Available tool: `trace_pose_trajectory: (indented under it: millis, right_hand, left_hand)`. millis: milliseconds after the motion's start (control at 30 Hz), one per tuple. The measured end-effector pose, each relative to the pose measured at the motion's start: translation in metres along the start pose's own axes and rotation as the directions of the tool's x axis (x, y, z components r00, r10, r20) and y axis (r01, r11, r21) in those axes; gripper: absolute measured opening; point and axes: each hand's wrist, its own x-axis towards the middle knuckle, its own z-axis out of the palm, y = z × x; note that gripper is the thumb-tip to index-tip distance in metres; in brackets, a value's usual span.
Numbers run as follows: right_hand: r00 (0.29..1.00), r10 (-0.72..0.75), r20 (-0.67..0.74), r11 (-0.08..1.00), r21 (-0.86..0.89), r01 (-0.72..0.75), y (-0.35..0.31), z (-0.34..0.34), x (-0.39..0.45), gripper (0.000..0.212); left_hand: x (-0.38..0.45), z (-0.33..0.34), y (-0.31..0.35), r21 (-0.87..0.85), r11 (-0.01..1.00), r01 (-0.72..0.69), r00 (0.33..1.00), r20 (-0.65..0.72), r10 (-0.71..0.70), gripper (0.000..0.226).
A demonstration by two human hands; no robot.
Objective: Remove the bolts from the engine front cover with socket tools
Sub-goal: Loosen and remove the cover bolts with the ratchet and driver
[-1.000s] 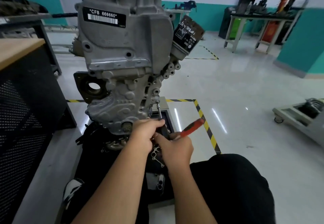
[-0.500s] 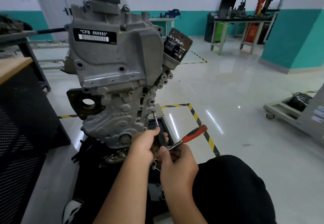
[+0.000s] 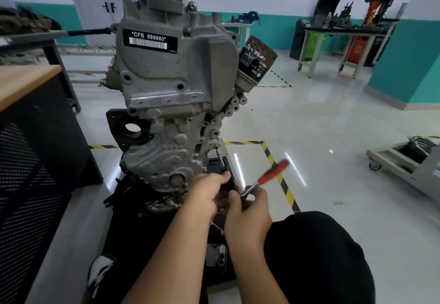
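Fingers [image 3: 226,176]: those of the left hand [image 3: 209,192] are curled round the lower end of a slim extension bar [image 3: 220,157]; those of the right hand [image 3: 247,211] are clenched at the metal head of a ratchet [image 3: 250,189], thumb up beside it.
Far left: a black perforated cabinet [image 3: 35,161] with a wooden top stands just beside the engine stand.
Front cover [image 3: 166,137]: grey cast aluminium, upright, facing the camera, on an engine [image 3: 171,70] that carries a black label reading *CFB 666660*.
Crank end [image 3: 177,181]: a small splined stub pokes out at the bottom of the cover, just left of the left hand.
Extension bar: it slants up and to the left from the hands to the lower right edge of the cover; its tip seems to sit on a bolt [image 3: 215,147] there, though the joint is too small to be sure.
Oil filter [image 3: 258,62]: black, tilted, on the engine's upper right side.
Ratchet handle [image 3: 273,171]: red, angled up to the right away from the right hand, blurred.
Floor [image 3: 321,125]: glossy and pale, with yellow-black tape [image 3: 278,173] boxing the stand.
Right background: metal workbenches [image 3: 338,42] against a teal wall, well apart from the engine; a low wheeled cart [image 3: 400,158] at the edge.
Bottom right: the person's knee in black cloth [image 3: 321,256].
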Motion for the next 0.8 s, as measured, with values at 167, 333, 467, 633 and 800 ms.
trace_pose_trajectory:
  millis: [167, 333, 467, 633, 800]
  right_hand:
    - [1.0, -0.012, 0.024, 0.998, 0.057, 0.011, -0.009, 0.003, -0.003, 0.012]
    - [0.981, 0.17, 0.089, 0.973, 0.142, -0.182, -0.012, -0.002, 0.001, 0.012]
    - [0.988, -0.127, 0.092, 0.975, -0.17, 0.141, -0.012, -0.004, 0.006, 0.02]
    - [0.859, 0.398, 0.321, 0.787, 0.361, -0.499, -0.022, -0.002, -0.004, 0.016]
    - [0.969, 0.157, 0.19, 0.987, -0.069, -0.147, -0.007, -0.002, -0.001, 0.015]
  left_hand:
    - [-0.003, -0.006, 0.005, -0.058, 0.994, 0.097, 0.989, 0.119, -0.089, 0.025]
    - [0.002, -0.004, 0.001, 0.007, 0.999, 0.052, 0.997, 0.061, -0.052, 0.026]
    - [0.007, 0.0, -0.004, -0.095, 0.995, -0.008, 1.0, 0.003, 0.008, 0.021]
    - [0.009, -0.006, -0.003, -0.115, 0.989, 0.091, 0.992, 0.098, -0.079, 0.039]
    - [0.006, -0.002, -0.003, -0.12, 0.992, 0.031, 0.998, -0.043, -0.036, 0.011]
